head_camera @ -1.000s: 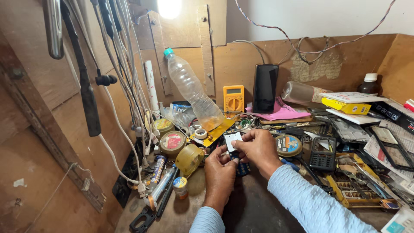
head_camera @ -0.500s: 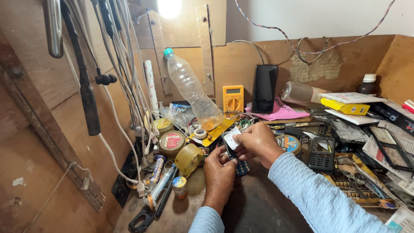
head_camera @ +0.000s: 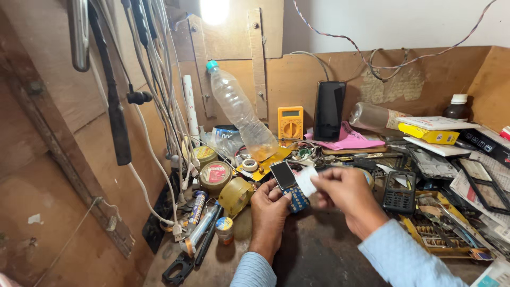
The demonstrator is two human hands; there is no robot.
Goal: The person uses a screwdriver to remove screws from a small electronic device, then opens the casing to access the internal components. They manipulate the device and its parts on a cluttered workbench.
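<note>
We look down on a cluttered wooden bench (head_camera: 319, 255) boxed in by plywood walls, with a bundle of white cables (head_camera: 164, 106) hanging down the left wall. Leaning against the back wall stands a clear plastic bottle (head_camera: 241, 114) with a teal cap, tilted to the left, and to its right a black smartphone (head_camera: 329, 110) is propped upright. Between them sits a yellow multimeter (head_camera: 290, 123). A pink cloth (head_camera: 350, 141) lies under the smartphone's foot.

Our right hand (head_camera: 348, 199) is raised over the middle of the bench, its fingers (head_camera: 321, 186) pinched shut on a small white piece (head_camera: 306, 180), which touches the upper right edge of the phone. Our left hand (head_camera: 270, 212) sits just beside it, fingers curled round a small keypad phone (head_camera: 289, 186) with blue keys, held tilted with its dark screen facing up. The phone is in the air between both hands, above the bench's front middle.

Left of the left hand lies a roll of yellow tape (head_camera: 235, 194), with a round tin (head_camera: 215, 174) just behind it. A black keypad housing (head_camera: 399, 191) lies to the right of the right hand.
</note>
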